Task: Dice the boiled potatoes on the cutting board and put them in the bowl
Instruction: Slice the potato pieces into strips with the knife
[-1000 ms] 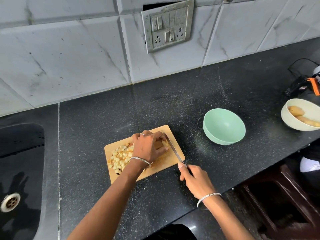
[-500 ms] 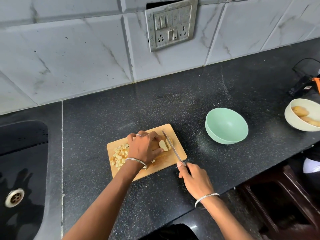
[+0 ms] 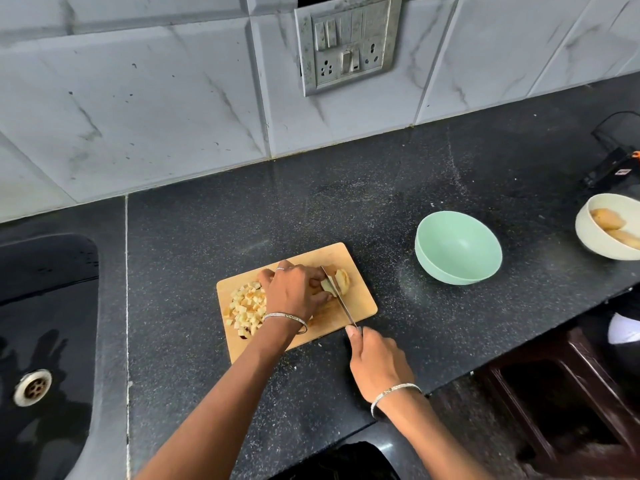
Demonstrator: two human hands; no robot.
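A wooden cutting board (image 3: pixel 362 301) lies on the black counter. A heap of diced potato (image 3: pixel 246 306) covers its left part. My left hand (image 3: pixel 294 292) curls over a potato piece (image 3: pixel 341 280) near the board's right end and holds it down. My right hand (image 3: pixel 375 362) grips the handle of a knife (image 3: pixel 337 294); the blade stands in the potato, just right of my left fingers. A mint green bowl (image 3: pixel 457 251) sits to the right of the board with nothing in it.
A cream bowl (image 3: pixel 588 233) with whole potatoes (image 3: pixel 607 219) stands at the far right edge, a black device (image 3: pixel 613 164) behind it. A black sink (image 3: pixel 45 334) is on the left. A wall socket plate (image 3: pixel 346 43) hangs above. The counter's front edge runs close behind my right wrist.
The knife blade has shifted left along the potato towards my left fingers, and slices now stand free on its right side. My left hand stays on the potato.
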